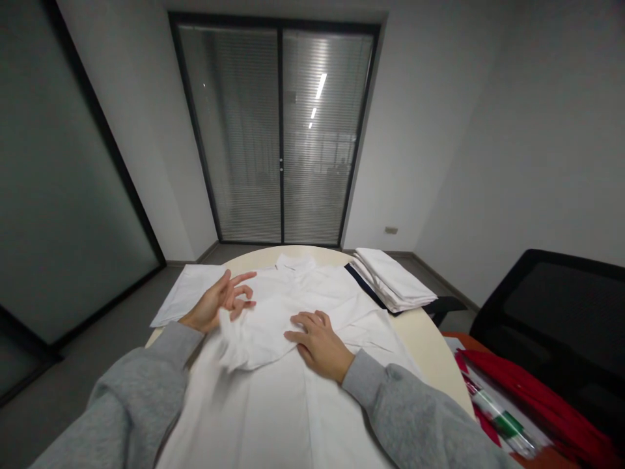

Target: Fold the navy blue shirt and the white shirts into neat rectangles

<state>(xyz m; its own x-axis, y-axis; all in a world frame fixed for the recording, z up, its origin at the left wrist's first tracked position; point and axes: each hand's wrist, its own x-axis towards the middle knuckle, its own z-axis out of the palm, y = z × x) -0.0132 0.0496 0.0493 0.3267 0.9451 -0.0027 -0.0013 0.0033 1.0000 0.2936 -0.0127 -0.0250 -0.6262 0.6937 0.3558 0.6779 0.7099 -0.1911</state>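
Observation:
A white shirt [278, 417] lies spread over a round table, its collar [295, 262] toward the far edge. One sleeve [263, 335] is folded across the front, and its cuff end beside my left hand is lifted and blurred. My left hand [227, 301] is turned partly palm-up above the shirt's left side, fingers apart and bent; no cloth shows gripped between them. Palm down, my right hand [317, 344] rests on the folded sleeve near the shirt's middle with its fingers spread.
The cream table [439, 355] shows around the shirt. Folded white cloths [390, 280] lie on a dark piece at the right; another white cloth [188, 286] hangs over the left edge. A black chair [551, 312] at right holds red items [532, 384] and a clear plastic package [502, 413].

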